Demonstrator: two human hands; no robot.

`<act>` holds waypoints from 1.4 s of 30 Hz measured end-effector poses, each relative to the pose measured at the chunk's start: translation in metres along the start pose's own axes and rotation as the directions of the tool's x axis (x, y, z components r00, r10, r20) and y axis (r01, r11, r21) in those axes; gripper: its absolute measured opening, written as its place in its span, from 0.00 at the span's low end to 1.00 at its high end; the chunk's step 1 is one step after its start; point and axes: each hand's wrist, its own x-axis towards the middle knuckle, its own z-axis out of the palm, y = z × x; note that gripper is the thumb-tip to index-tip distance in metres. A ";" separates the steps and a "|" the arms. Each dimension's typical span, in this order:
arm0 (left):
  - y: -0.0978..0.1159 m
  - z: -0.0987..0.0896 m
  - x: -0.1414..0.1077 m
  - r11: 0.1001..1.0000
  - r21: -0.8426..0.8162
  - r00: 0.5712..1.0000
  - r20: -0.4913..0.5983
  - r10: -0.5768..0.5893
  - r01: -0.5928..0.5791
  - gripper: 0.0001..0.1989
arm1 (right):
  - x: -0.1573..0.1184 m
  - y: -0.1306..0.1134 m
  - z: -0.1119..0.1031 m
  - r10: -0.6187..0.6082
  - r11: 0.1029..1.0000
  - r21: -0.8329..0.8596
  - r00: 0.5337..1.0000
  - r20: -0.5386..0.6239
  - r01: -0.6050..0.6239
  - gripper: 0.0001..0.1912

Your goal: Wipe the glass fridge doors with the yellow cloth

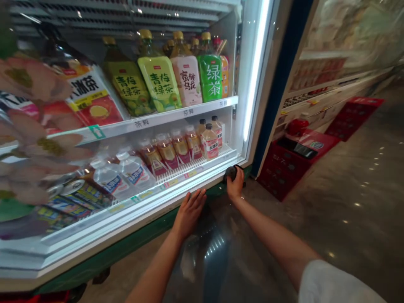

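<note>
My left hand (190,211) lies flat with its fingers stretched out, against the green base strip (158,230) under a lit drinks fridge (139,210). To its right, my right hand (236,185) is closed around a dark round knob-like piece (230,173) at the fridge's lower right corner; its exact kind is unclear. Just above the hands, on the bottom shelf, stand small bottles with dark caps (210,143) and several bottles with maroon labels (179,147).
Large tea bottles (159,82) fill the upper shelf. Clear bottles (134,168) and dark cans (85,191) stand lower left. Blurred flower shapes (34,139) cover the left side. A red display box (280,168) stands on the shiny floor (341,210) at right.
</note>
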 end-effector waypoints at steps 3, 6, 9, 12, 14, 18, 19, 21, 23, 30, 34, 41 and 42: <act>0.000 0.003 0.024 1.000 -0.006 1.000 -0.001 0.007 -0.007 0.28 | 0.003 0.005 0.010 0.050 0.998 0.051 0.998 -0.039 -0.048 0.30; -0.002 0.006 0.048 1.000 -0.022 1.000 0.001 0.021 -0.021 0.29 | 0.020 0.015 0.013 0.166 0.978 0.148 0.978 -0.123 -0.147 0.30; -0.003 0.009 0.069 0.999 -0.044 1.000 -0.003 0.020 -0.020 0.31 | 0.034 0.028 0.013 0.273 0.950 0.205 0.944 -0.187 -0.235 0.30; -0.001 0.011 0.085 0.997 -0.067 1.000 -0.010 0.028 -0.029 0.32 | 0.042 0.031 0.017 0.325 0.935 0.223 0.919 -0.222 -0.277 0.30; 0.001 0.011 0.095 0.996 -0.080 0.999 -0.006 0.034 -0.034 0.32 | 0.051 0.028 0.018 0.334 0.932 0.231 0.911 -0.241 -0.280 0.31; 0.009 0.010 0.119 0.995 -0.080 0.998 0.004 0.059 -0.059 0.31 | 0.074 0.035 0.013 0.263 0.949 0.237 0.935 -0.236 -0.207 0.33; 0.010 0.011 0.126 0.995 -0.075 0.998 0.004 0.069 -0.069 0.31 | 0.077 0.039 0.012 0.287 0.943 0.242 0.926 -0.244 -0.228 0.32; 0.012 0.013 0.140 0.995 -0.062 0.997 -0.002 0.076 -0.076 0.31 | 0.078 0.047 0.012 0.400 0.907 0.257 0.875 -0.275 -0.333 0.31; 0.014 0.015 0.150 0.997 -0.041 0.998 -0.009 0.060 -0.060 0.32 | 0.079 0.047 0.014 0.498 0.862 0.275 0.815 -0.297 -0.427 0.31; 0.015 0.017 0.158 1.000 -0.001 0.999 0.005 0.031 -0.031 0.36 | 0.110 0.016 0.003 0.228 0.962 0.209 0.934 -0.275 -0.173 0.35; 0.011 0.020 0.157 0.999 -0.011 0.999 0.016 0.040 -0.039 0.36 | 0.084 0.039 0.004 0.256 0.957 0.197 0.942 -0.215 -0.214 0.34; 0.012 0.021 0.160 0.998 -0.055 0.999 -0.013 0.040 -0.040 0.38 | 0.106 0.041 0.003 0.283 0.952 0.191 0.929 -0.239 -0.241 0.32; 0.013 0.020 0.160 0.998 -0.057 0.999 -0.010 0.041 -0.041 0.38 | 0.114 0.036 -0.001 0.229 0.965 0.186 0.943 -0.240 -0.187 0.32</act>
